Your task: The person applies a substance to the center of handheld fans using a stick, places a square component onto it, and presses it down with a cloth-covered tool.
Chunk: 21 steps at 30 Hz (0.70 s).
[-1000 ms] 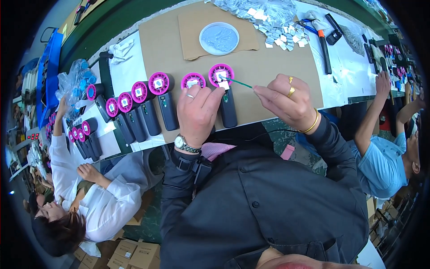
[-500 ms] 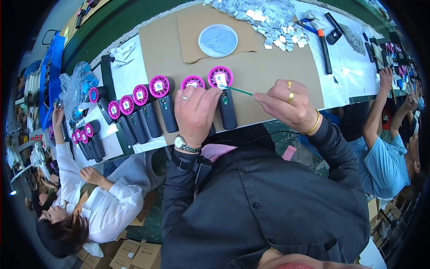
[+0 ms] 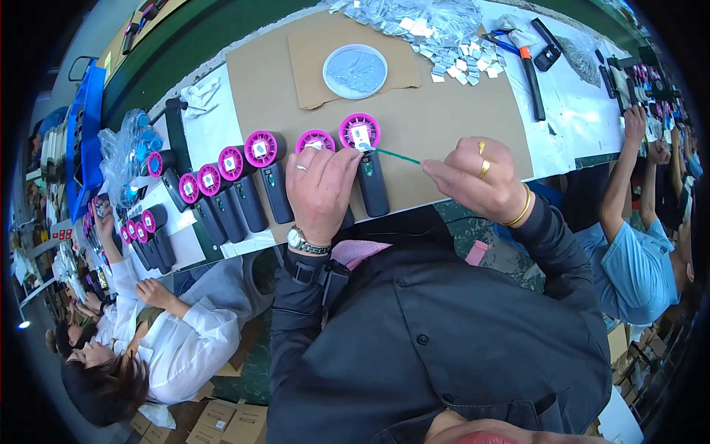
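Note:
My right hand pinches the end of a thin green stick. Its other end points at a white square on the pink round head of a dark grey handheld fan. My left hand lies over a neighbouring fan, whose pink rim shows above the knuckles. The left fingers are closed, with the fingertips at the lower edge of the white square; anything between them is hidden. Further left, several similar fans lie in a row, white squares on their heads.
Beyond the fans a round dish of grey paste sits on a cardboard piece. Metal squares spill from a clear bag. An orange-and-black hammer lies right. Co-workers sit left and right.
My right hand has shifted slightly right and down with the green stick. My left hand stays nearly in place. The left co-worker's reaching hand has come down.

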Each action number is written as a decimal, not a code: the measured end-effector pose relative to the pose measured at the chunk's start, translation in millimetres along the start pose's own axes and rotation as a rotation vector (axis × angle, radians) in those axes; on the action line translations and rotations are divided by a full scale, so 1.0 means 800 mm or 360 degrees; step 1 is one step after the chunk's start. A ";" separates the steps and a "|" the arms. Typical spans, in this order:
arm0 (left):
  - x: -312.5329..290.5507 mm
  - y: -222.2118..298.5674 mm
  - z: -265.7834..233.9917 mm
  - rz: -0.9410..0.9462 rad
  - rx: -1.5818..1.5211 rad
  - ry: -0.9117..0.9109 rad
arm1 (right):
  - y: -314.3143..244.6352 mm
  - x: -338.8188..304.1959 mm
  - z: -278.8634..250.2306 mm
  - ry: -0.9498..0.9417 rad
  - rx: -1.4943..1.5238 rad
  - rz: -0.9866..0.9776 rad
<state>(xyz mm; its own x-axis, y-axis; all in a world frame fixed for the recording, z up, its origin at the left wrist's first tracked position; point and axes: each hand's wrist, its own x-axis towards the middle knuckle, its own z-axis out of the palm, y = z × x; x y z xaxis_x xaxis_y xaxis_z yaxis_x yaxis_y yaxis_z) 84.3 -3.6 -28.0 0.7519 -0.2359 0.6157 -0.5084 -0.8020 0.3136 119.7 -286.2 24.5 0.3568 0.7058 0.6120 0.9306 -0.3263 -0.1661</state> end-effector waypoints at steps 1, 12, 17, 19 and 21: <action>0.000 0.000 0.000 0.0001 0.0004 -0.0005 | -0.001 -0.001 0.003 0.0075 0.0139 0.0172; 0.004 -0.007 -0.030 -0.0448 -0.0122 0.0053 | 0.057 0.026 0.028 0.0293 0.0601 0.1631; -0.001 -0.025 -0.039 -0.0513 -0.0294 -0.0107 | 0.095 0.024 0.067 0.0342 0.0556 0.1594; -0.006 -0.030 -0.039 -0.0516 -0.0343 -0.0124 | 0.105 0.028 0.074 0.0347 0.0538 0.1599; -0.009 -0.032 -0.040 -0.0531 -0.0440 -0.0165 | 0.113 0.035 0.080 0.0311 0.0485 0.1619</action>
<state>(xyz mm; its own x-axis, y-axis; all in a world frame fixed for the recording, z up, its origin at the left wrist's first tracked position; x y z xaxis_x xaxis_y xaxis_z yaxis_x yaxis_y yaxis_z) 78.0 36.1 -17.4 0.9247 -0.0541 0.3769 -0.3135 -0.6702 0.6727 218.9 -255.4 -22.5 0.9798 0.0708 0.1868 0.1963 -0.5138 -0.8352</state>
